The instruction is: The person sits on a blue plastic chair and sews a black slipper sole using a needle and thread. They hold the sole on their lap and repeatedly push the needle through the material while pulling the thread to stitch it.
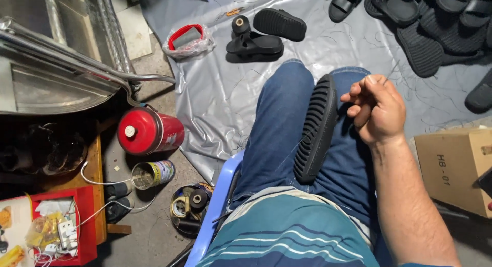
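Here, a grey sheet (225,97) covers the floor, strewn with black sandals (430,36). A ribbed black sole (316,128) stands on edge between the person's denim-clad thighs (277,123). The right hand (378,109) hovers beside its top, fingers curled and pinched on a thin thread (300,144) running towards the sole; seemingly mid-stitch, drawing it taut. The left hand is out of view.

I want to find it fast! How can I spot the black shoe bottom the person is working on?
Start at the blue jeans mid-picture. The black ribbed sole stands on edge between the thighs, beside the right hand. Unlike the sandals on the grey sheet, it's on the lap.
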